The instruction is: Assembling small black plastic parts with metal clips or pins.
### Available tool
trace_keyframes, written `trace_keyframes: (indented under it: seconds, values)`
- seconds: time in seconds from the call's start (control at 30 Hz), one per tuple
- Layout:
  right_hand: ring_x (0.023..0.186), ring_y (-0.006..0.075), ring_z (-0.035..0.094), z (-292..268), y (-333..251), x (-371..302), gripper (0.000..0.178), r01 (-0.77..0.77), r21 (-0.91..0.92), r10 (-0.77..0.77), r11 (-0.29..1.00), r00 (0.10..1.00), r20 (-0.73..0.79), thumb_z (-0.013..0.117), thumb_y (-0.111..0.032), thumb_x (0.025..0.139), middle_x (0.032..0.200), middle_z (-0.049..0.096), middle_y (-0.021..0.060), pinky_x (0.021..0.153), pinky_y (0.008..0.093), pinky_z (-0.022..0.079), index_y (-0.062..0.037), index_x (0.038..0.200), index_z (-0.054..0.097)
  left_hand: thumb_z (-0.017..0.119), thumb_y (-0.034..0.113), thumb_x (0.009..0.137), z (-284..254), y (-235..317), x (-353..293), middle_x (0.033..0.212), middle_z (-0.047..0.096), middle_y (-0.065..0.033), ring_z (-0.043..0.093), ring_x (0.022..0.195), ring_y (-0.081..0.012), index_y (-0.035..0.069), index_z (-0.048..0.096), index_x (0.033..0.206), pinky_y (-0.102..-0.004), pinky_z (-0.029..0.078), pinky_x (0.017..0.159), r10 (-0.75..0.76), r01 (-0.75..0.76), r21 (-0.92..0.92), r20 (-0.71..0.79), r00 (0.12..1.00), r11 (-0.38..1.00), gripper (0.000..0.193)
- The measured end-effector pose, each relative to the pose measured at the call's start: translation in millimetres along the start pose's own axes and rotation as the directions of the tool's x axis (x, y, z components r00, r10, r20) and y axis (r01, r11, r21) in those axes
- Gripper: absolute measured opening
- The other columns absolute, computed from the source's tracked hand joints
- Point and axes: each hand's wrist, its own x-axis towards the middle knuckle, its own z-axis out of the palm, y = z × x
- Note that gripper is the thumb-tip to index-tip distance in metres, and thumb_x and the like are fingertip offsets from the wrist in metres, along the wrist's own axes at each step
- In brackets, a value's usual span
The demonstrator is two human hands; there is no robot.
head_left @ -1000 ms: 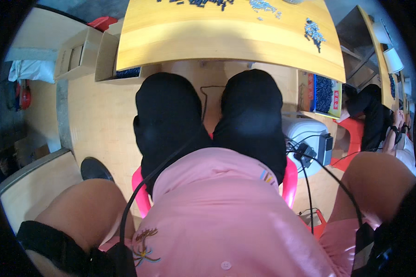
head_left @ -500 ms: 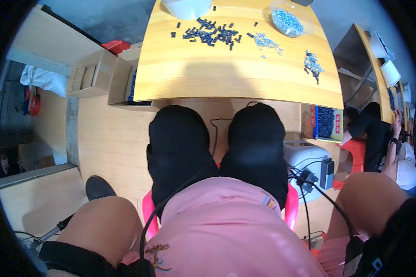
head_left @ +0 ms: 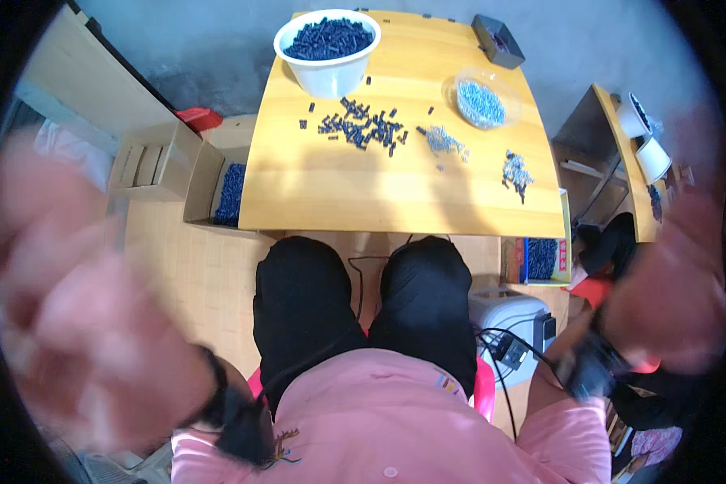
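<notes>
Both of my hands are raised close to the camera, well apart, and smeared by motion. My left hand [head_left: 89, 315] fills the left side, with a dark band at its wrist. My right hand [head_left: 673, 278] is at the right rim, also with a dark band. Their fingers are too blurred to read, and I see nothing held in either. Beyond them on the wooden table [head_left: 379, 202] lie a pile of small black cylindrical parts [head_left: 361, 129], a small heap of silver screws [head_left: 445, 141] and a mixed heap of silver and black pieces [head_left: 517, 171].
A white tub [head_left: 331, 77] full of black parts stands at the table's back left. Towards the back right are a clear bowl [head_left: 500, 105] of silvery-blue screws and a dark tray [head_left: 498, 44]. Cartons [head_left: 157, 157] flank the left side. Another person sits at a table far right.
My hands have come up into view on both sides; before, only my arms with dark bands showed. The view has tilted up, bringing the tub's contents and the back of the table into sight.
</notes>
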Motion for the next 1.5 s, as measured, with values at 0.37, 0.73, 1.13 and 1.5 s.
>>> trace_keyframes:
  seconds: [0.37,0.73,1.13,1.5]
  values:
    - [0.068,0.0297,0.064,-42.7,201.1,-98.3,0.016,-0.355,-0.815,0.626,0.459,0.780,0.013,0.063,-0.012,0.076,0.075,0.064,0.0192,0.065,0.0326,0.050,-0.0007,0.086,0.067,0.054,0.019,0.093,-91.1,-207.8,-30.8,0.095,0.064,-0.0033,0.059,0.082,-0.0101,0.006,0.060,0.103,-0.0238,0.048,0.072,-0.723,0.781,0.189,-0.298,0.623,0.595,0.017]
    - [0.074,0.0355,0.064,-53.9,310.3,-40.8,0.013,-0.321,-0.881,0.475,0.347,0.870,-0.130,0.056,-0.001,0.073,0.078,0.063,0.0235,0.069,0.0391,0.052,0.0024,0.080,0.067,0.057,0.017,0.092,-112.5,-235.2,-24.0,0.086,0.063,-0.0041,0.060,0.075,-0.0107,0.003,0.060,0.101,-0.0237,0.051,0.069,-0.751,0.827,0.080,-0.377,0.542,0.557,0.017]
    - [0.085,0.0357,0.060,-50.4,322.9,-38.4,0.013,-0.083,-0.971,0.540,0.224,0.840,0.053,0.054,0.005,0.073,0.085,0.060,0.0220,0.078,0.0396,0.050,0.0033,0.084,0.062,0.056,0.015,0.092,-119.9,-234.9,-26.2,0.088,0.063,-0.0051,0.061,0.078,-0.0112,0.001,0.059,0.102,-0.0247,0.053,0.072,-0.763,0.816,0.039,-0.331,0.555,0.577,0.017]
    - [0.079,0.0353,0.062,-45.6,288.8,-37.6,0.010,-0.204,-0.922,0.531,0.330,0.847,0.003,0.056,-0.001,0.072,0.080,0.062,0.0225,0.073,0.0417,0.050,0.0025,0.080,0.061,0.057,0.015,0.092,-117.7,-237.3,-31.7,0.088,0.063,-0.0047,0.061,0.078,-0.0112,0.000,0.060,0.103,-0.0250,0.052,0.074,-0.738,0.795,0.091,-0.322,0.594,0.600,0.019]
